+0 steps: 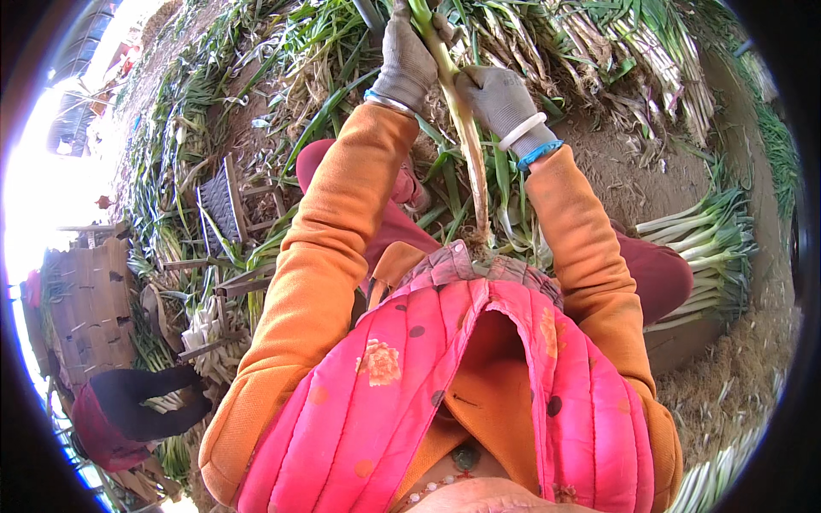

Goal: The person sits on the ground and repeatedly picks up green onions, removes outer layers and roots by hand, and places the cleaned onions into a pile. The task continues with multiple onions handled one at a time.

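In grey knit gloves, my hands are both on one large green onion stalk. My left hand wraps around its upper green part, near the top edge of the picture. My right hand pinches the stalk lower down, with the thumb against its side. The stalk slants down toward my lap, its root end by my waist. Its lower part has a brownish, dry outer skin. Loose green leaves lie on the ground below, between my legs.
Untrimmed green onions lie ahead. A stack of cleaner green onions is beside my right knee. Cut leaves cover the ground at left, near a wooden frame. Another person bends at the lower left.
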`<state>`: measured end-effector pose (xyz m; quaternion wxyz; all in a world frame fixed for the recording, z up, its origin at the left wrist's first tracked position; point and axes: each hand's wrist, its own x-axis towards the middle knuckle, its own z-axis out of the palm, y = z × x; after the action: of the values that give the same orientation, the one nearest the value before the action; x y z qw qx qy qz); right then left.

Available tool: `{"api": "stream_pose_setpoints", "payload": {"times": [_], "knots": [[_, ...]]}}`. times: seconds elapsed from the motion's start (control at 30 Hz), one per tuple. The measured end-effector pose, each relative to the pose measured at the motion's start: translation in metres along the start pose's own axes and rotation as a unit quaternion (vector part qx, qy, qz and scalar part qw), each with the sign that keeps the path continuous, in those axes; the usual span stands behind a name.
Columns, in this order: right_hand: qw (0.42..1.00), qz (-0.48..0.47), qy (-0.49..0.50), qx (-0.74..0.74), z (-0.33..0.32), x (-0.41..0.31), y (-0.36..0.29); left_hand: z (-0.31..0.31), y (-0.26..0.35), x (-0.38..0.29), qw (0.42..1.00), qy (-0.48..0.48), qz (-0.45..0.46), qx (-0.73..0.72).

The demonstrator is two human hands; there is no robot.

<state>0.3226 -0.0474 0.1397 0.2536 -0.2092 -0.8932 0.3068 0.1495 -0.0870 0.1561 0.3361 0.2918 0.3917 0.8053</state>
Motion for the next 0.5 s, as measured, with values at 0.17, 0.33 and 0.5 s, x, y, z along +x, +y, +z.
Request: {"api": "stream_pose_setpoints", "payload": {"times": [0.17,0.33,0.5], "knots": [[0.975,0.097,-0.026,0.199,0.007,-0.006,0.002,-0.011,-0.001,0.006,0.952,-0.108,-0.139,-0.248],[0.845,0.158,-0.033,0.511,0.020,-0.019,0.001,-0.017,0.003,0.005,0.932,-0.161,-0.171,-0.275],[0.927,0.048,0.055,0.368,0.022,-0.021,0.003,-0.003,0.010,-0.011,0.994,0.002,-0.111,0.022]]}}
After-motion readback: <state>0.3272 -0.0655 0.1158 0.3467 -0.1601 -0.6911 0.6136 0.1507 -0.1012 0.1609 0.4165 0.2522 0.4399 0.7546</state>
